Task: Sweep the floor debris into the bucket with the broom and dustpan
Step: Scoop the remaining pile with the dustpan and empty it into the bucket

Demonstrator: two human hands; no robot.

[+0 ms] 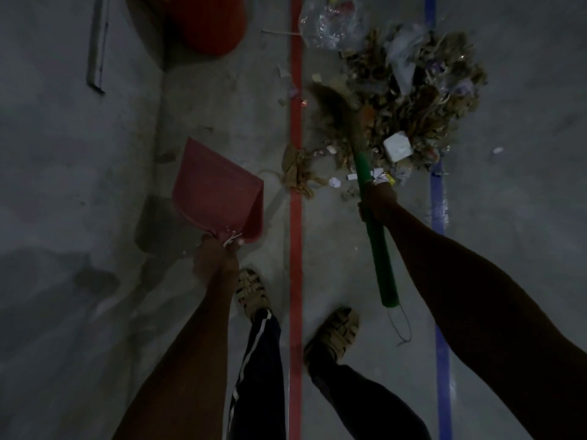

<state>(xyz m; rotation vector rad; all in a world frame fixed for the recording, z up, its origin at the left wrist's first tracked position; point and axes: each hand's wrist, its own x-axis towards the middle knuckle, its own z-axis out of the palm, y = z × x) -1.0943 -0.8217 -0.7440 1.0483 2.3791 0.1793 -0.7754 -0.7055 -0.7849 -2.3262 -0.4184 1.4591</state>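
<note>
Debris [409,100] heaped at 1 o'clock on floor [79,185], none in dustpan [216,192] yet; bucket [203,23] waits at 11 o'clock. Most work left, I judge. My left hand [216,258] grips dustpan handle, pan raised off pile. Right hand [379,200] wraps broom [376,236] shaft, bristles touching heap's near edge.

dustpan [216,192] left, debris [409,100] right, bucket [203,20] beyond

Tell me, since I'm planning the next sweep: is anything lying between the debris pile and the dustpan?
Only loose litter: a brown crumpled scrap lies on the red floor line, between the debris pile and the red dustpan. Nothing solid blocks the way.
</note>
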